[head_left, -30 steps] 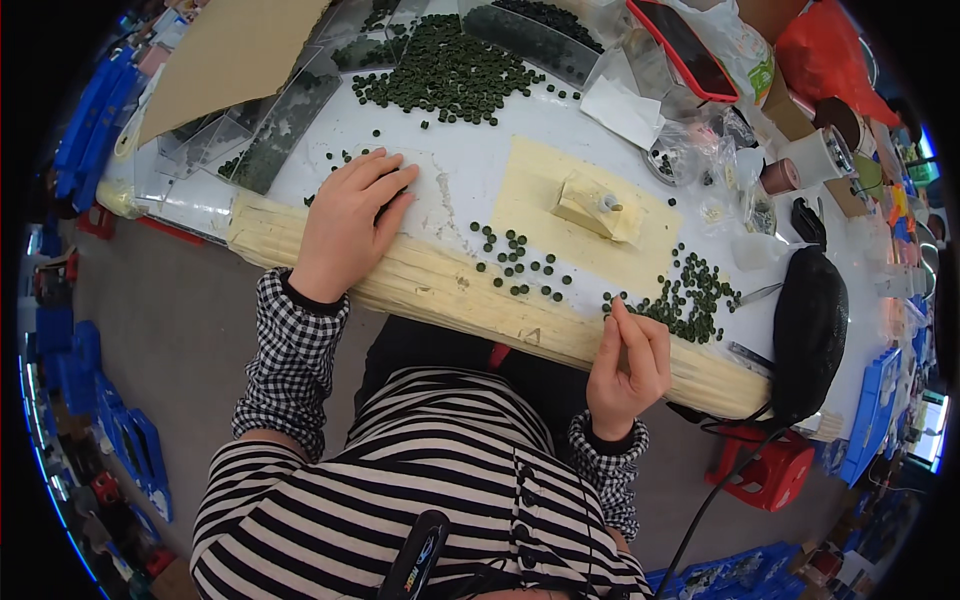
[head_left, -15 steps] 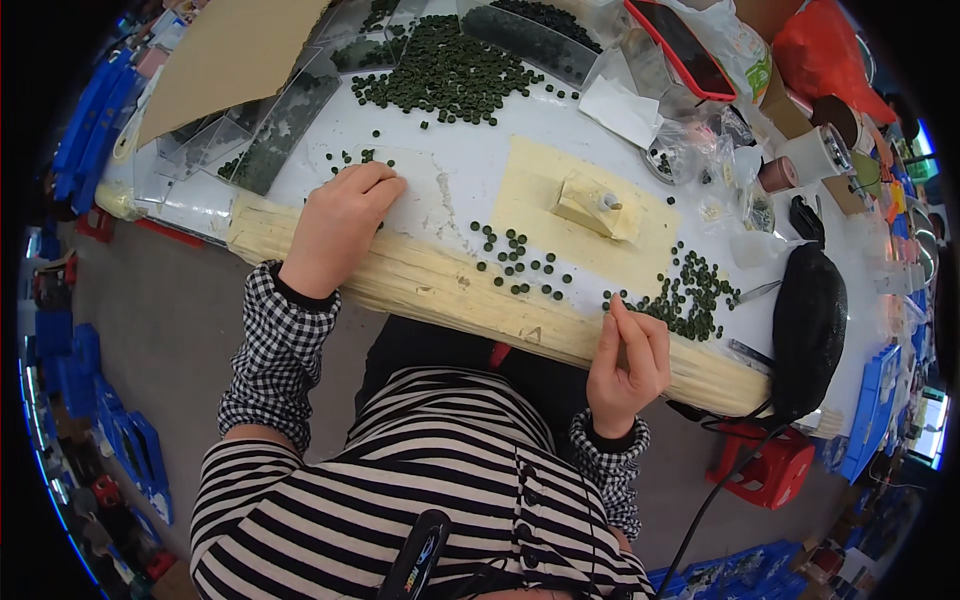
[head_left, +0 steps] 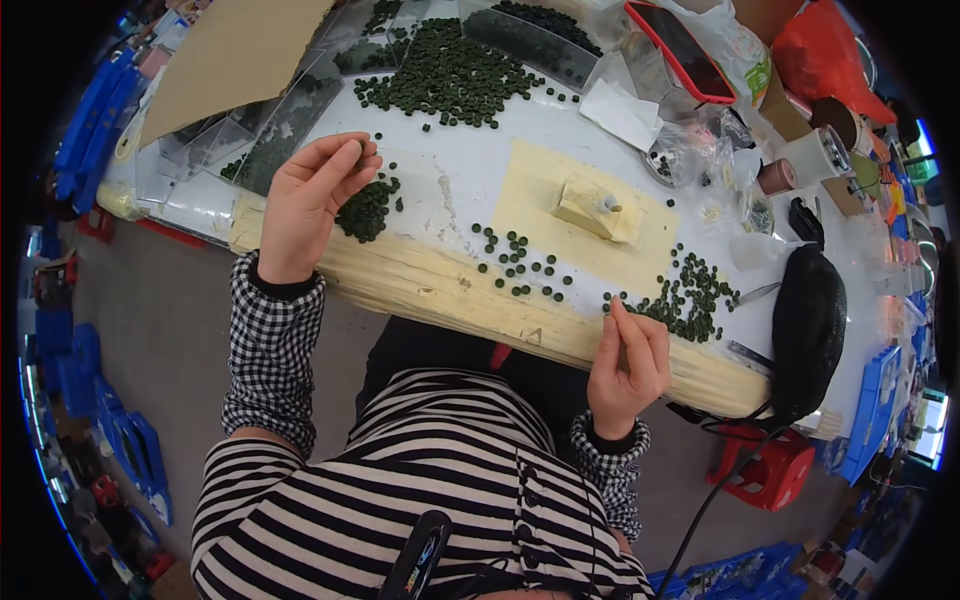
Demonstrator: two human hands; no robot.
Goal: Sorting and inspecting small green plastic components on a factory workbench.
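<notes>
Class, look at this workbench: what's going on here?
A person works at a table strewn with small dark green pieces. The left hand is raised beside a small pile, thumb and fingertips together; whether they hold a piece is unclear. The right hand is at the table's front edge, fingertips close to a loose cluster. A yellowish block sits on a pale yellow sheet farther back.
</notes>
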